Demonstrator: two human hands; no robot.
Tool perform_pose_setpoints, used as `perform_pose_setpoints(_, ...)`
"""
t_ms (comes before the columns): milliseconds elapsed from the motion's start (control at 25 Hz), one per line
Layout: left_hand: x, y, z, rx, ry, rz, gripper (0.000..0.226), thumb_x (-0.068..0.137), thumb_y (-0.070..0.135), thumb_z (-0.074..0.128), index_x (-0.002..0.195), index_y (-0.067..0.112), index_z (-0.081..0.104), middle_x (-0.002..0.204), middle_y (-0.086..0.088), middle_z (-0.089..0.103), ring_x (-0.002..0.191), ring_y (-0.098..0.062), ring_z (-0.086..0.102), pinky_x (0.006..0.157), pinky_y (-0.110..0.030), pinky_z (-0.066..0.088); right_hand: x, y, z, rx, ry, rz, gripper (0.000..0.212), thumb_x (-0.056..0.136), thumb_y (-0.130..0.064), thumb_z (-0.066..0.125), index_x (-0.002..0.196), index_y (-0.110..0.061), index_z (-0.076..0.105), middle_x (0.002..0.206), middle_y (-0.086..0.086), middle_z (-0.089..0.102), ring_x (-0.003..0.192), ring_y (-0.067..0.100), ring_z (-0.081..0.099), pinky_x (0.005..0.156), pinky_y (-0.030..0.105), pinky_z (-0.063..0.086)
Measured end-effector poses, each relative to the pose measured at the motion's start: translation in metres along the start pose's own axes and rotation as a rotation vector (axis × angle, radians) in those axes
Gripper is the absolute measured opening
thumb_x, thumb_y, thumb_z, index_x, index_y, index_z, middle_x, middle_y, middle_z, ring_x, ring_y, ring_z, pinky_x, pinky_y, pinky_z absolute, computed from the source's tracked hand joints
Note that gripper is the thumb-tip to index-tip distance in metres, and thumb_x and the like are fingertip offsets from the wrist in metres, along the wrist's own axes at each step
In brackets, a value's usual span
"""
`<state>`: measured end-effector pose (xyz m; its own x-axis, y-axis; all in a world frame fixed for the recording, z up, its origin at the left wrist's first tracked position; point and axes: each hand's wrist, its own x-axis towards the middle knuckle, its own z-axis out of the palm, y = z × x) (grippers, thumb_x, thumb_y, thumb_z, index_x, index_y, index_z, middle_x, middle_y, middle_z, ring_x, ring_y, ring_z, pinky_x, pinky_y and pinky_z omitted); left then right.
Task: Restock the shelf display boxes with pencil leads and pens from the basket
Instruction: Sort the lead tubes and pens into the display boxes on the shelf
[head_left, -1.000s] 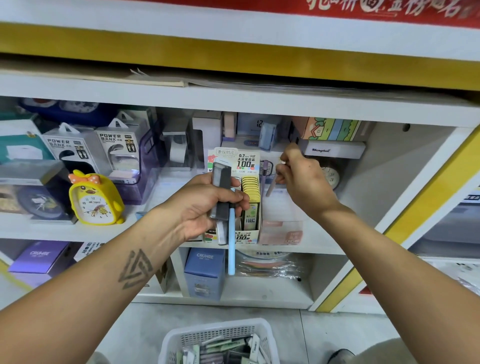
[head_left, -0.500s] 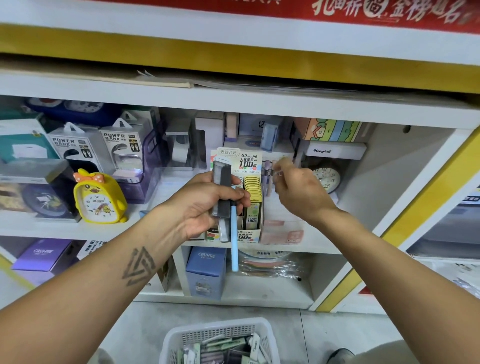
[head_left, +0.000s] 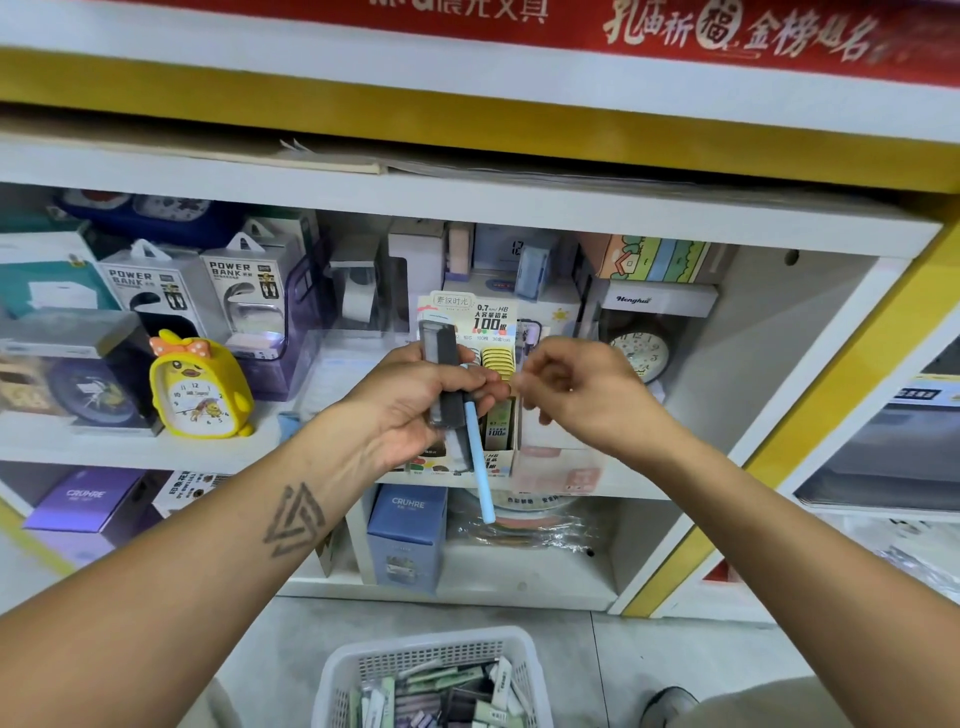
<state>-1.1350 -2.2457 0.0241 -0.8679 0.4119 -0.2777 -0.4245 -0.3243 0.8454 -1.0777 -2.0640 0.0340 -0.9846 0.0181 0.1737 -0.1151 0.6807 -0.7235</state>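
Two hands were raised in front of the middle shelf. Left hand: grip closed around a stack of dark grey lead cases and a light blue pen, the cases standing upright above the fist, the pen hanging down past the shelf edge. Right hand: fingers curled, thumb and forefinger drawn together just right of the left hand; blurred, so I cannot tell whether the grip held anything.

Display box of pencil leads: on the shelf behind both hands, header card marked 0.7 HB and 100, with a row of yellow lead cases in its right part. Pale pink display box: touching it on the right, at the shelf's near edge.

White basket: on the floor, near and below the hands, filled with mixed green, grey and purple cases.

Other stock: yellow chick alarm clock to the left; two power bank boxes behind it; round clock far right; blue CRUHRE box on the lower shelf.
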Motion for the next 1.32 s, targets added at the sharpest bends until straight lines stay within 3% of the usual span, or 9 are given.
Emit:
perform_pose_setpoints(80, 0.002, 0.000, 0.003, -0.011, 0.027, 0.049, 0.027, 0.082, -0.017, 0.061, 0.098, 0.005, 0.058, 0.083, -0.020, 0.072, 0.072, -0.030, 0.073, 0.061, -0.035, 0.059, -0.002, -0.013, 0.006, 0.181, -0.108, 0.035, 0.025, 0.086, -0.029, 0.078, 0.086, -0.017, 0.056, 0.074, 0.012, 0.073, 0.057, 0.022, 0.065, 0.050, 0.030, 0.049)
perform_pose_setpoints(320, 0.004, 0.000, 0.007, -0.037, -0.018, 0.130, 0.032, 0.086, -0.012, 0.061, 0.110, 0.008, 0.054, 0.087, -0.017, 0.074, 0.076, -0.030, 0.074, 0.060, -0.040, 0.059, 0.003, -0.020, 0.014, 0.169, -0.186, 0.069, 0.036, 0.083, -0.001, 0.077, 0.103, -0.016, 0.051, 0.076, 0.016, 0.069, 0.058, 0.014, 0.061, 0.057, 0.029, 0.052)
perform_pose_setpoints(440, 0.006, 0.002, 0.005, -0.087, -0.026, 0.120, 0.026, 0.087, -0.011, 0.059, 0.105, 0.007, 0.054, 0.101, -0.025, 0.071, 0.091, -0.039, 0.072, 0.074, -0.049, 0.060, 0.007, -0.016, -0.006, 0.220, -0.214, 0.041, 0.062, 0.086, 0.002, 0.073, 0.135, -0.027, 0.048, 0.075, 0.013, 0.073, 0.060, 0.013, 0.067, 0.062, 0.026, 0.058)
perform_pose_setpoints(520, 0.006, 0.004, 0.002, -0.072, 0.011, 0.086, 0.026, 0.087, -0.010, 0.060, 0.105, 0.008, 0.055, 0.098, -0.027, 0.071, 0.083, -0.035, 0.073, 0.072, -0.042, 0.061, 0.014, -0.007, -0.024, 0.170, -0.077, 0.030, 0.081, 0.087, -0.005, 0.075, 0.150, -0.037, 0.035, 0.076, 0.007, 0.074, 0.068, 0.013, 0.072, 0.074, 0.029, 0.061)
perform_pose_setpoints(640, 0.003, 0.004, 0.003, 0.021, 0.029, 0.012, 0.021, 0.085, -0.003, 0.067, 0.101, 0.009, 0.058, 0.076, -0.018, 0.065, 0.057, -0.023, 0.061, 0.053, -0.029, 0.052, 0.028, 0.012, -0.041, -0.114, 0.284, -0.007, 0.072, 0.086, -0.015, 0.077, 0.144, -0.039, 0.043, 0.080, -0.005, 0.068, 0.072, 0.007, 0.066, 0.077, 0.028, 0.058)
perform_pose_setpoints(720, 0.001, 0.002, 0.006, 0.047, -0.007, -0.067, 0.012, 0.087, 0.005, 0.068, 0.095, 0.008, 0.060, 0.071, -0.015, 0.062, 0.053, -0.021, 0.057, 0.049, -0.028, 0.050, 0.033, 0.024, -0.039, -0.252, 0.392, -0.070, 0.055, 0.087, -0.014, 0.076, 0.134, -0.033, 0.052, 0.087, -0.006, 0.065, 0.080, 0.012, 0.065, 0.080, 0.035, 0.059)
perform_pose_setpoints(880, -0.003, 0.002, 0.010, -0.034, -0.112, -0.186, 0.011, 0.093, 0.013, 0.052, 0.095, 0.005, 0.059, 0.077, -0.017, 0.062, 0.063, -0.026, 0.060, 0.057, -0.032, 0.054, 0.040, 0.042, -0.027, -0.369, 0.472, -0.205, 0.027, 0.091, -0.015, 0.071, 0.117, -0.016, 0.065, 0.093, 0.006, 0.073, 0.086, 0.028, 0.068, 0.077, 0.046, 0.057)
perform_pose_setpoints(1120, -0.005, 0.003, 0.005, -0.025, -0.165, -0.175, 0.024, 0.098, 0.007, 0.043, 0.105, -0.005, 0.061, 0.091, -0.025, 0.069, 0.075, -0.030, 0.072, 0.068, -0.038, 0.059, 0.046, 0.050, -0.012, -0.403, 0.505, -0.287, 0.021, 0.091, -0.012, 0.070, 0.111, -0.014, 0.065, 0.087, 0.006, 0.073, 0.079, 0.026, 0.067, 0.068, 0.037, 0.055)
perform_pose_setpoints(1320, -0.005, 0.004, 0.003, -0.009, -0.180, -0.158, 0.024, 0.097, 0.005, 0.046, 0.107, -0.008, 0.063, 0.097, -0.027, 0.071, 0.081, -0.031, 0.073, 0.070, -0.039, 0.060, 0.048, 0.053, -0.007, -0.384, 0.412, -0.278, 0.018, 0.090, -0.008, 0.071, 0.106, -0.013, 0.064, 0.082, 0.008, 0.071, 0.076, 0.027, 0.067, 0.066, 0.043, 0.056)
